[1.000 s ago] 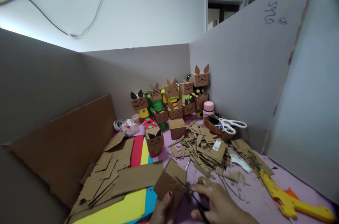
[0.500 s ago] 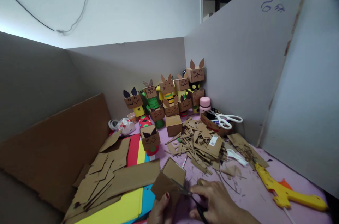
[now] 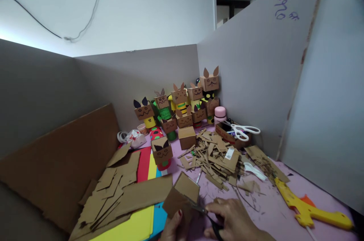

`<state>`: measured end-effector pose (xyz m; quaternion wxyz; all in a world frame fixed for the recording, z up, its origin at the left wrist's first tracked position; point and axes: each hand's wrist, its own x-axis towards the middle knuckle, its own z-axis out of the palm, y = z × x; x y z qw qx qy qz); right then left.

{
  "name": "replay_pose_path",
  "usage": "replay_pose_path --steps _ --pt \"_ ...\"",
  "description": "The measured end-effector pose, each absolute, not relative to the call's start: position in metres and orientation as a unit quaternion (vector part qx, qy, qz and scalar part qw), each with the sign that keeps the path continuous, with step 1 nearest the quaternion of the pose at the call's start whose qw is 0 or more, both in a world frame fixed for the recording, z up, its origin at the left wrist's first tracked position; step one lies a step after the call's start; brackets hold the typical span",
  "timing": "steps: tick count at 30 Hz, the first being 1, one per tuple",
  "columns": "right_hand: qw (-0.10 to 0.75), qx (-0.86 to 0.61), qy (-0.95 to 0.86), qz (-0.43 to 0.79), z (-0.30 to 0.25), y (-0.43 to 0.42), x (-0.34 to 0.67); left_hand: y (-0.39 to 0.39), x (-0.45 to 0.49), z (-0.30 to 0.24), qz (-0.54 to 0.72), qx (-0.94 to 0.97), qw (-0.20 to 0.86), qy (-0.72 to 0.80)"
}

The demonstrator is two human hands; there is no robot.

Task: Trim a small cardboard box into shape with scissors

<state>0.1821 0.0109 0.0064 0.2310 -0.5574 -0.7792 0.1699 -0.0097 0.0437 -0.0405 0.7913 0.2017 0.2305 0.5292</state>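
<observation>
At the bottom middle, my left hand [image 3: 174, 227] grips a small open cardboard box [image 3: 182, 191], thumb on its near side. My right hand [image 3: 234, 218] is closed round the handles of dark scissors [image 3: 209, 216]. Their blades point left and lie against the box's near right edge; whether they are cutting into it I cannot tell. Just left of the box lies a long flat cardboard strip [image 3: 145, 195]. A closed cardboard cube [image 3: 187, 137] stands farther back, next to a cat-faced figure [image 3: 162, 152] with dark ears.
Cardboard scraps [image 3: 216, 157] are heaped right of centre. A yellow glue gun [image 3: 313, 210] lies at right; white-handled scissors [image 3: 241, 131] rest on a tray. Several cat-faced figures [image 3: 180, 95] and a pink bottle [image 3: 220, 115] stand at the back. Grey partitions [image 3: 256, 70] enclose the table.
The view has tilted up slightly, so things sit a little lower in the picture. The scissors' blades look closer together than before. Both hands keep their holds.
</observation>
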Motion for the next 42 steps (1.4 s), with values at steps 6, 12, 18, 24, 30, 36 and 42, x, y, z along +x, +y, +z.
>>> replay_pose_path --steps 6,12,18,24,30,36,42 --pt "0.257 -0.542 -0.771 0.214 0.003 0.009 0.179 0.043 -0.008 -0.044 0.525 0.202 0.794 0.231" --pt "0.276 -0.563 -0.735 0.257 0.011 0.008 0.18 0.042 -0.004 -0.045 0.532 0.197 0.789 0.236" --pt "0.226 -0.554 -0.766 0.236 0.012 0.009 0.189 0.039 -0.001 -0.036 0.515 0.2 0.801 0.229" --pt "0.209 -0.573 -0.764 0.21 0.008 0.007 0.188 0.039 0.001 -0.035 0.522 0.213 0.799 0.208" --pt "0.209 -0.575 -0.765 0.201 0.009 0.006 0.186 0.04 0.0 -0.037 0.535 0.206 0.789 0.221" --pt "0.229 -0.56 -0.77 0.203 0.005 0.008 0.185 0.039 0.0 -0.039 0.527 0.18 0.796 0.237" --pt "0.281 -0.537 -0.752 0.26 0.005 0.008 0.184 0.04 0.001 -0.039 0.549 0.194 0.774 0.248"
